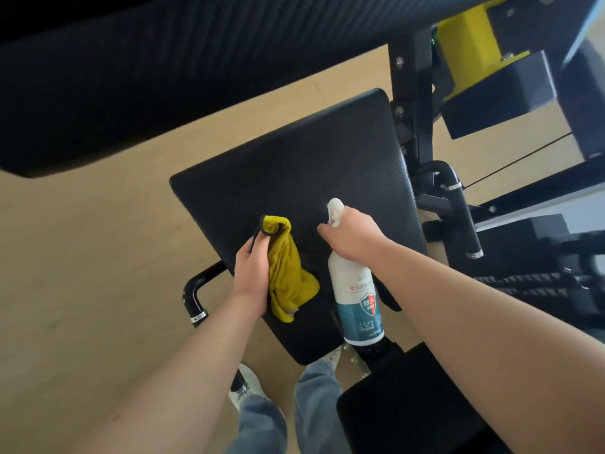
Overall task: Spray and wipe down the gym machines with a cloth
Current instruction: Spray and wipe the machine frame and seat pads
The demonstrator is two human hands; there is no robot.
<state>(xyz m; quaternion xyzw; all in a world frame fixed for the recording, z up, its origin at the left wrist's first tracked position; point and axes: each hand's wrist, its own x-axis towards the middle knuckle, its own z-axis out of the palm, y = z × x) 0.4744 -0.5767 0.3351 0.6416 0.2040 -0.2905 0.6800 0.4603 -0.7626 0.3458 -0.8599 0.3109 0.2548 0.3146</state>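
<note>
A black padded seat [294,165] of a gym machine fills the middle of the view. Over its near half, my left hand [252,276] grips a bunched yellow cloth [286,270] with a black edge. My right hand [352,235] holds a white spray bottle [357,303] with a teal label by its neck, a finger on the trigger. The white nozzle [335,209] points away from me over the seat. A faint mist shows just left of the nozzle.
A large black back pad [163,70] hangs across the top. Black frame posts [412,103], a yellow cylinder [468,44] and a handle [458,204] stand to the right. Another handle [196,296] juts out lower left. A black pad [409,404] sits beside my legs. Wooden floor [82,257] lies left.
</note>
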